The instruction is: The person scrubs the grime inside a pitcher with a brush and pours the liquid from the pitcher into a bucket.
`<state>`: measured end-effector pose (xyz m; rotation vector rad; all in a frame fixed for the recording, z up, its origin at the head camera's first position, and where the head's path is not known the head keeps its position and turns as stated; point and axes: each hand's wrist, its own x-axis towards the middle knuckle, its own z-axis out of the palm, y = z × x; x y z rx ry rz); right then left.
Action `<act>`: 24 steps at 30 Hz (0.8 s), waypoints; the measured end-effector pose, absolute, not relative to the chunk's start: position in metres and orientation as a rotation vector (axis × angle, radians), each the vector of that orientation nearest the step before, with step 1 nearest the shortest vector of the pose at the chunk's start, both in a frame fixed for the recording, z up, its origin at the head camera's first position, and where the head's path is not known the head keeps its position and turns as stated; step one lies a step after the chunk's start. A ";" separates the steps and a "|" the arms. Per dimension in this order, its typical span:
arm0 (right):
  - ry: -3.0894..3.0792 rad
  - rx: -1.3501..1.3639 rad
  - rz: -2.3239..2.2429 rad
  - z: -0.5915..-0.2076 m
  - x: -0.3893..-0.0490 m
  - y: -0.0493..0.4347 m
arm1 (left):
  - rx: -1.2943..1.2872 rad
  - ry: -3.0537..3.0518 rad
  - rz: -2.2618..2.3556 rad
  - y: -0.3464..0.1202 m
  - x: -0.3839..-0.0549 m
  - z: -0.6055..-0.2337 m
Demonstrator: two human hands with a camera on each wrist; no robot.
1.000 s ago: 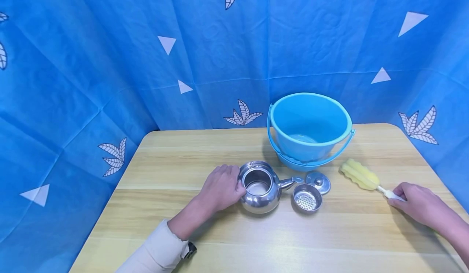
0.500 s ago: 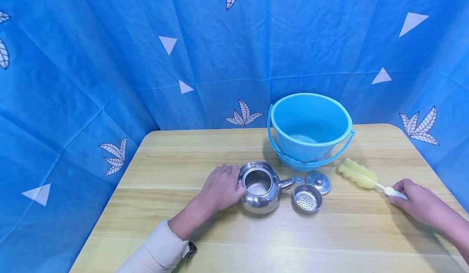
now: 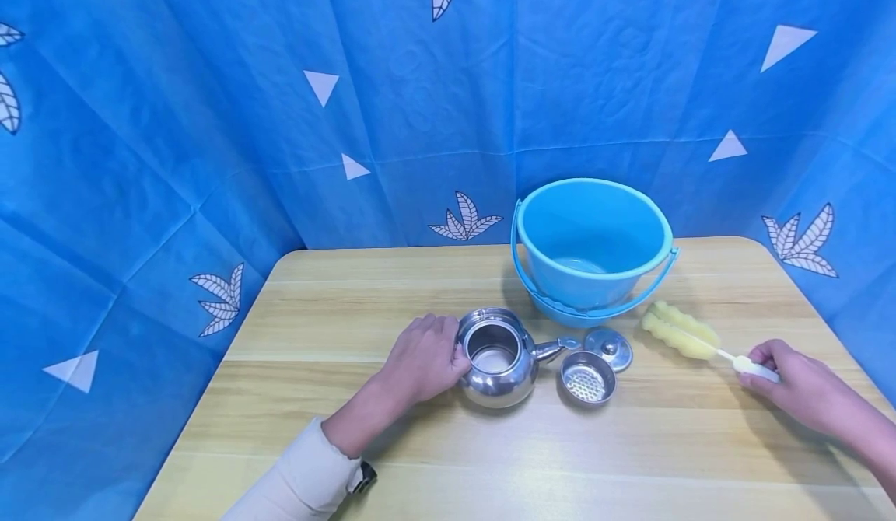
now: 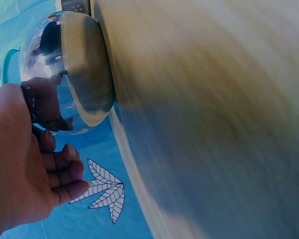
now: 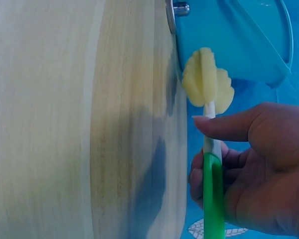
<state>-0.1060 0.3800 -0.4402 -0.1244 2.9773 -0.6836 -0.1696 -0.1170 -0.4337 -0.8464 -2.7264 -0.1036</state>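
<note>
My left hand [image 3: 422, 356] grips the left side of a lidless stainless steel teapot [image 3: 497, 385] that stands upright on the table. The teapot's handle is mostly hidden by the hand; the left wrist view shows curled fingers [image 4: 65, 174] beside the shiny body. At the right, my right hand [image 3: 798, 381] holds a yellow sponge brush [image 3: 682, 333] by its white and green handle [image 5: 213, 191]. The sponge head points left and away from me, in front of the bucket. Between teapot and brush lie a perforated strainer cup [image 3: 586, 381] and a round metal lid [image 3: 607, 348].
A light blue bucket [image 3: 595, 291] stands behind the lid, its handle hanging down at the front. The wooden table [image 3: 336, 295] ends at a blue patterned curtain [image 3: 420, 117], which also hangs at both sides.
The sponge brush has shifted slightly left, its head closer to the bucket, with the right hand gripping it. The left hand and teapot have stayed in place.
</note>
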 end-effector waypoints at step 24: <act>3.012 -0.384 -0.759 -0.425 -0.104 0.357 | -0.851 -2.741 -0.117 -0.117 -0.170 -0.435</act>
